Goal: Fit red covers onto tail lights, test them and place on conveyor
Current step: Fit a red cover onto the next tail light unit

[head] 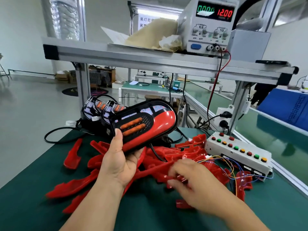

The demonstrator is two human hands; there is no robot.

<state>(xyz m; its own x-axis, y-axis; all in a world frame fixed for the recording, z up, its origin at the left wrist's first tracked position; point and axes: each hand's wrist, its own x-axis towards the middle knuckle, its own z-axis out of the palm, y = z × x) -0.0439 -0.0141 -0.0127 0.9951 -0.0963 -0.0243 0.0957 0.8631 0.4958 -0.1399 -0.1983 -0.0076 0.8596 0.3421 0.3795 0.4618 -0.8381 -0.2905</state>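
My left hand (pixel 119 161) grips a black tail light (pixel 143 124) by its near end and holds it up over the green table (pixel 33 205); a red cover sits on its lower right part. Its black cable hangs down into a pile of loose red covers (pixel 166 155). My right hand (pixel 191 182) is down in that pile, blurred, with curled fingers pinching a red cover (pixel 168 177). Several uncovered tail lights (pixel 103 106) lie stacked behind, at the table's far edge.
A white test box (pixel 238 150) with coloured buttons and thin wires sits right of the pile. A power supply (pixel 210 25) reading 12.00 stands on the overhead shelf (pixel 133 54). The green conveyor (pixel 266 134) runs along the right, with a blue bin (pixel 286 110) beyond.
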